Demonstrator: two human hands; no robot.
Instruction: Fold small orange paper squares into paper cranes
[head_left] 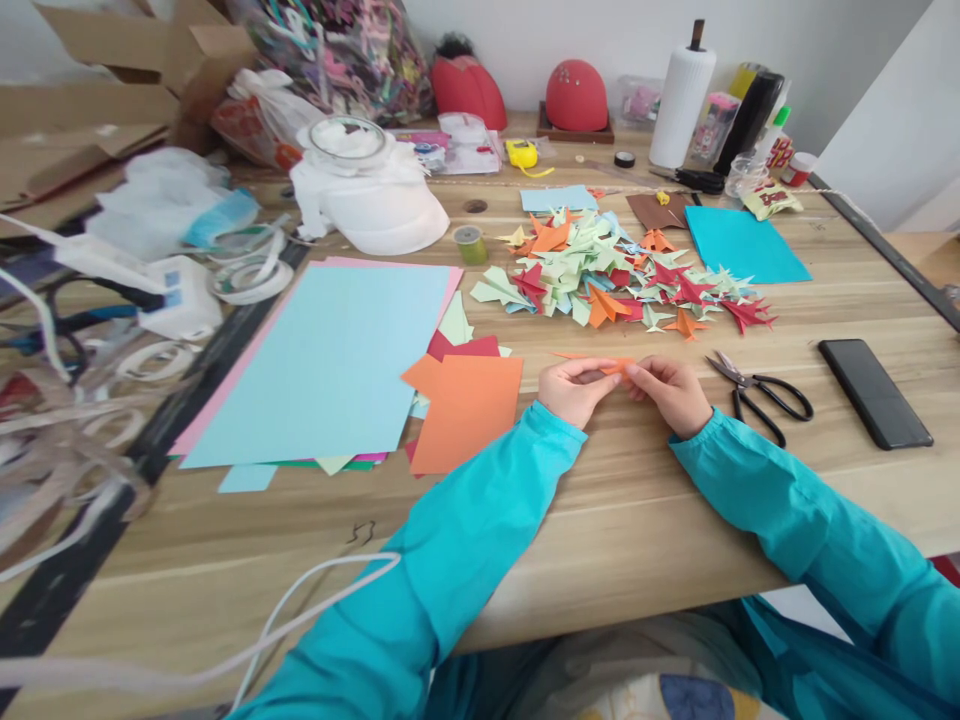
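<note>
A small folded piece of orange paper (616, 366) is pinched between my two hands just above the table. My left hand (574, 390) grips its left part, with a thin orange point sticking out past the fingers. On the other end, the thumb and fingers of my right hand (671, 392) press together. Behind the hands lies a heap of folded paper cranes (577, 262) in pale green, orange, red and blue. To the left rests a flat orange sheet (472, 410) over red scraps. Black-handled scissors (757, 388) lie right of my right hand, blades partly spread.
Large light-blue sheets (322, 360) are stacked on the left. A phone (874, 392) lies at the right. A thread spool (470, 244), yellow tape measure (523, 155) and turquoise sheet (746, 245) stand farther back. White cables (315, 590) cross the front left beside a power strip (180, 297).
</note>
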